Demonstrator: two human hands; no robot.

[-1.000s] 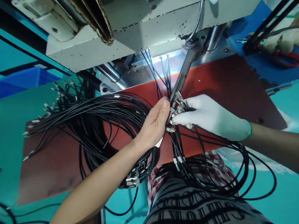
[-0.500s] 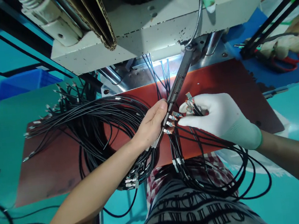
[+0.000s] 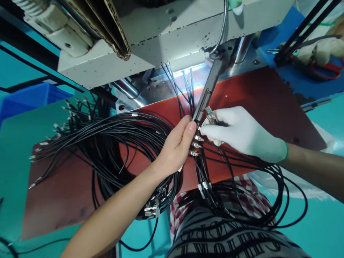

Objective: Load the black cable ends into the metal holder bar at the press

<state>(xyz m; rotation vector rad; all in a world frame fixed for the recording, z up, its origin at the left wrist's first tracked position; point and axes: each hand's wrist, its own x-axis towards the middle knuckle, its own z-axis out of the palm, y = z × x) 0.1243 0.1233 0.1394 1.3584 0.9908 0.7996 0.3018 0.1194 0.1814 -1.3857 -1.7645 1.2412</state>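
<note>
At the far left, well away from the red board [image 3: 249,95], a blue bin [image 3: 20,103] sits on the teal counter [image 3: 2,165]. A big coil of black cables [image 3: 111,140] lies on the left half of the red board, its metal-tipped ends fanning out toward the board's left edge. Right of the coil, near the board's middle, the bare left hand [image 3: 176,145] is curled, thumb and fingers pinched on a short row of cable terminals [image 3: 195,139]. These small metal ends lie side by side, each with its long axis running left to right and its tip pointing right, toward the other hand. Their black leads drop down off the board's near edge. Just above the two hands, a slim metal bar [image 3: 208,93] slants up and to the right across the board to the white press machine [image 3: 178,24] that overhangs the board's far edge. Just right of the terminals, the white-gloved right hand [image 3: 241,133] is mostly closed, fingertips nipping one terminal beside the row, with more black leads bunched under its palm. Beyond the board's right end, a gloved hand of another person [image 3: 324,49] rests by red-handled scissors [image 3: 327,70].
</note>
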